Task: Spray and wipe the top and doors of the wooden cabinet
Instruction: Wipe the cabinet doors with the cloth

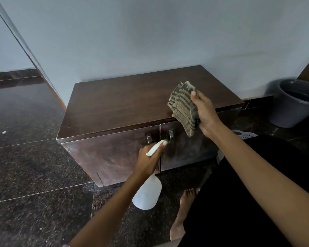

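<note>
Over glossy wooden cabinet (132,102): right hand (206,113) grips folded striped cloth (183,107).

cabinet (125,102): dark wood, doors closed | spray bottle (147,192): white, before doors | cloth (184,107): striped, folded, above top

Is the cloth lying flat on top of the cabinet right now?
No, the right hand holds the folded cloth up in the air above the front edge of the cabinet.

Left hand (147,162) in curled grip low, right hand (204,113) pinching, raised.
</note>
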The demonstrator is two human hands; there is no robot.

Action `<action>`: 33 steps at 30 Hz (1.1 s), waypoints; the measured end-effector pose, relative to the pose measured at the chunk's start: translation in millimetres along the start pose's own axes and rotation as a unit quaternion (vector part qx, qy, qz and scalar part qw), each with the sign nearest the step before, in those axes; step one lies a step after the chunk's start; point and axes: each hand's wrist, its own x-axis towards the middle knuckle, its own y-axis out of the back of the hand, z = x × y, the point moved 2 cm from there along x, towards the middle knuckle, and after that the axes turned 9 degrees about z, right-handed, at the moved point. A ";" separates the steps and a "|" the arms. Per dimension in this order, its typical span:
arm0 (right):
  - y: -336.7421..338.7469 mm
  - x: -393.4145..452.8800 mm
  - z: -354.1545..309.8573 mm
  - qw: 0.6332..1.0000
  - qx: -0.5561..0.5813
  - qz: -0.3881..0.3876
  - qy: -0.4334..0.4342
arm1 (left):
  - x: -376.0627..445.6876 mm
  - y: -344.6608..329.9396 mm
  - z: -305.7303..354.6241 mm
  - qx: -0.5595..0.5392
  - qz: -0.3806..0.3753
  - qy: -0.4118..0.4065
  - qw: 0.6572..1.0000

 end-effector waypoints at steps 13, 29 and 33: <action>1.3 -36.7 4.3 0.996 -0.010 -0.012 -0.086 | -17.4 26.2 -3.2 0.017 0.034 0.042 0.998; -67.3 -51.0 135.1 0.907 0.016 0.162 -0.388 | -36.8 119.4 -6.9 0.048 0.102 0.031 0.993; -70.0 -48.4 136.2 0.885 0.129 0.190 -0.405 | -35.3 124.8 -5.2 0.053 0.104 0.025 0.993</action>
